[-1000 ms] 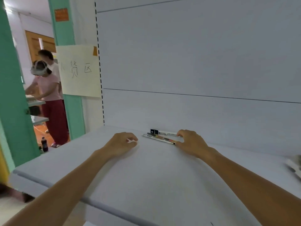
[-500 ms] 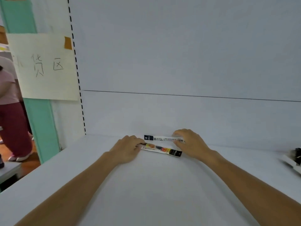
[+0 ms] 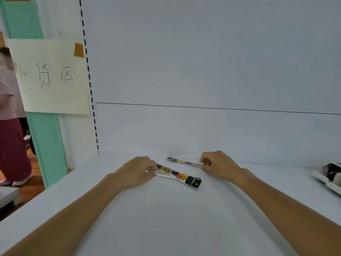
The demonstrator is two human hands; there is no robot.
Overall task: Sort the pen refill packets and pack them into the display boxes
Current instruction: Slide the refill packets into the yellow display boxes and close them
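Note:
Two long pen refill packets lie on the white shelf (image 3: 166, 218) near its back wall. The nearer packet (image 3: 177, 175), white with yellow, red and black print, is pinched at its left end by my left hand (image 3: 136, 172). The farther, thinner packet (image 3: 184, 161) has a dark left end; my right hand (image 3: 217, 165) pinches its right end. The two packets lie apart, angled away from each other. A white display box (image 3: 326, 180) with dark packets inside shows partly at the right edge.
The shelf's white back panel (image 3: 203, 71) rises right behind the packets. A paper sign (image 3: 49, 76) hangs on the green post (image 3: 46, 145) at left. A person in pink and dark red (image 3: 9, 126) stands beyond the shelf's left edge.
The two packets were together at the back; my left hand took the nearer one and drew it toward me and left, while my right hand keeps the far one. The view swung right.

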